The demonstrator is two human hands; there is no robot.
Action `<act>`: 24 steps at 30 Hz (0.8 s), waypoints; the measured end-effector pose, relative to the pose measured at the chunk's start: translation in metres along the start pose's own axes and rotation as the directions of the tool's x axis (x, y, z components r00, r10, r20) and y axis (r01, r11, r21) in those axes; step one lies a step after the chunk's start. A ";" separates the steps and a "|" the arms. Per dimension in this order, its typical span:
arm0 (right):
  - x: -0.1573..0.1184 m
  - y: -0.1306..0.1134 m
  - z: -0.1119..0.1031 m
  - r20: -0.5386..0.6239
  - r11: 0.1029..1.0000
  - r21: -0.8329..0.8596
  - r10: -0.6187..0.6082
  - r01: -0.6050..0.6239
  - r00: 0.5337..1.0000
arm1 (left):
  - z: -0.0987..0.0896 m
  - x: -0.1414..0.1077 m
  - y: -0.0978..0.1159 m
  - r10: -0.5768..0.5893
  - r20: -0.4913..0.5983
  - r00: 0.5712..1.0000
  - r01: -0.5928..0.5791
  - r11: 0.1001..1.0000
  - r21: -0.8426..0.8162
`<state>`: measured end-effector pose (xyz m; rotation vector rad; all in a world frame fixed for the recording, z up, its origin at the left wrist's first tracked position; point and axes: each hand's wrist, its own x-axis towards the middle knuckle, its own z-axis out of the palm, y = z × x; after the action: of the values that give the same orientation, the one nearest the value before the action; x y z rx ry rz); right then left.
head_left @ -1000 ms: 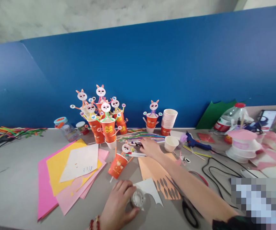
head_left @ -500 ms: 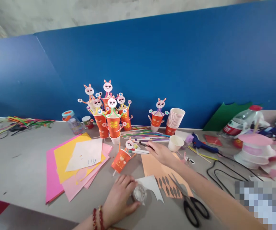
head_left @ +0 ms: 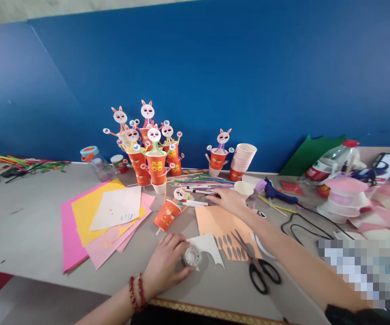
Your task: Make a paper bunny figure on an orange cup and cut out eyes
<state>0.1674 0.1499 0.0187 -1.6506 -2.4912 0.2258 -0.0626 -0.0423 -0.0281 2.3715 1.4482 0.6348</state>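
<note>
My left hand [head_left: 169, 258] rests low on the table, its thumb and fingers curled around a clear roll of tape [head_left: 192, 256]. Farther back, my right hand [head_left: 227, 199] reaches over the pens, fingers closed at the end of a white-and-black marker [head_left: 199, 192]; the fingers partly cover the grip. White-and-green markers [head_left: 193, 204] lie just in front of its fingertips. Between my hands lie a cut white sheet [head_left: 205, 243] and an orange sheet [head_left: 220, 219] with leaf-shaped marks. A red paper cup with a rabbit head [head_left: 167, 215] is tipped over beyond my left hand.
Black-handled scissors [head_left: 262, 273] lie under my right forearm. Red cup rabbits [head_left: 156, 167] stand stacked at the back, near a stack of cups [head_left: 244, 158]. Coloured paper [head_left: 76, 225] is at left. A blue glue gun [head_left: 277, 192] and its cord, with a plastic bottle [head_left: 330, 162], are at right.
The view has tilted down and shifted slightly, so things sit higher in it. My right hand stays by the markers with its fingers lower over them. My left hand keeps the roll of tape.
</note>
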 end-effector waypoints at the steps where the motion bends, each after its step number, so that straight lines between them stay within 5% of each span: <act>1: -0.001 0.000 -0.002 0.003 1.000 -0.020 0.021 -0.021 1.000 | 0.000 0.000 0.000 0.001 0.000 1.000 -0.001 1.000 0.002; 6: -0.022 -0.010 -0.015 0.003 0.997 -0.039 0.060 -0.060 0.998 | 0.001 0.000 -0.002 0.007 0.010 1.000 -0.007 1.000 0.007; 8: -0.038 -0.017 -0.018 0.049 0.996 0.081 -0.030 0.026 0.998 | 0.002 -0.001 -0.003 0.006 0.019 1.000 -0.007 1.000 0.007; 9: -0.046 -0.021 -0.017 0.113 0.954 0.292 -0.104 0.067 0.988 | 0.002 -0.001 -0.004 0.007 0.021 1.000 -0.007 1.000 0.006; 11: -0.063 -0.028 -0.012 0.239 0.743 0.669 -0.233 0.014 0.943 | 0.004 -0.001 -0.006 0.012 0.019 1.000 -0.013 1.000 0.006; 13: -0.076 -0.035 -0.004 0.310 0.487 0.865 -0.325 -0.123 0.894 | 0.005 -0.002 -0.007 0.013 0.011 1.000 -0.013 1.000 0.010; 16: -0.091 -0.041 0.005 0.378 0.124 0.923 -0.454 -0.363 0.807 | 0.006 -0.002 -0.007 0.001 0.018 1.000 -0.002 1.000 0.009; 18: -0.097 -0.043 0.010 0.370 -0.025 0.897 -0.502 -0.441 0.782 | 0.006 -0.001 -0.007 -0.006 0.025 1.000 0.005 1.000 0.003; 21: -0.105 -0.047 0.021 0.326 0.006 0.931 -0.466 -0.365 0.823 | 0.004 -0.001 -0.006 -0.006 0.030 1.000 0.006 1.000 -0.002; 24: -0.109 -0.050 0.032 0.225 0.276 0.954 -0.384 -0.121 0.896 | 0.003 -0.001 -0.006 -0.002 0.028 1.000 0.002 1.000 -0.012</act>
<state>0.1581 0.0283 -0.0065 -0.8143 -1.8200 1.8366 -0.0658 -0.0400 -0.0340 2.3597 1.4313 0.6059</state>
